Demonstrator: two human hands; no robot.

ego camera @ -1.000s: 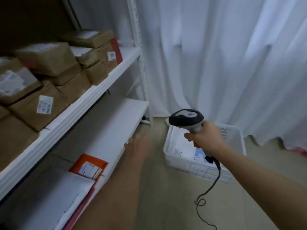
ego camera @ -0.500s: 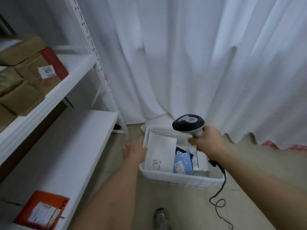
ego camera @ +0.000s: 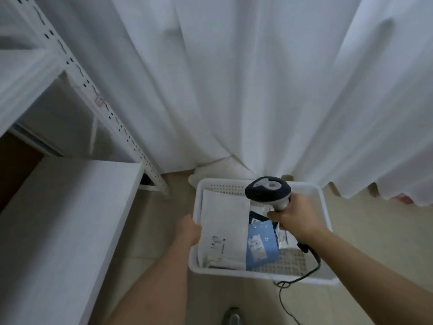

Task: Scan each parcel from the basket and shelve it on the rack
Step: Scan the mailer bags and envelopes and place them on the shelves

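White rack (ego camera: pixel 70 207) at far left, lower shelf bare in view. Left hand (ego camera: pixel 188 231) reaches to the basket's left rim, fingertips at edge of the big white parcel (ego camera: pixel 223 228); can't tell if it grips, fingers hidden. White basket (ego camera: pixel 262 274) sits on floor btwn both arms, w/ a blue parcel (ego camera: pixel 261 242) just right of the white one. Right hand (ego camera: pixel 296 220) hangs over basket's right half, fingers wrapped round scanner (ego camera: pixel 268 191) handle, head aimed away; cable (ego camera: pixel 304 275) trails to floor. White curtain (ego camera: pixel 234 90) behind.
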